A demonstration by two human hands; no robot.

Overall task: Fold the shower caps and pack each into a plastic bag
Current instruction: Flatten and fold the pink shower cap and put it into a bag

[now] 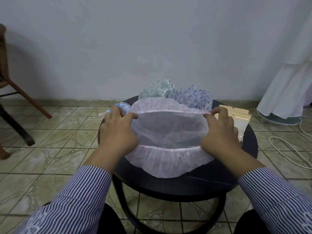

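Pink shower cap point(168, 132) lies spread on the round tabletop point(194, 183); my left hand point(118, 130) and right hand point(221, 132) each pinch its far elastic rim. Risk, I judge: elastic snaps back mid-fold, or the stretched film slips sideways against the plastic bags point(239, 119) at right.

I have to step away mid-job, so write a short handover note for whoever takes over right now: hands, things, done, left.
Left hand and right hand each pinch the far elastic rim of the pink-printed translucent shower cap, stretched open over the round black table.
Green-printed cap and blue-printed cap lie unfolded at the table's far edge; another blue-patterned item sits behind the left hand.
Clear zip plastic bags lie stacked by the right hand.
Done: no packed cap is visible.
Left: fold the pink cap, bag it, then the others.
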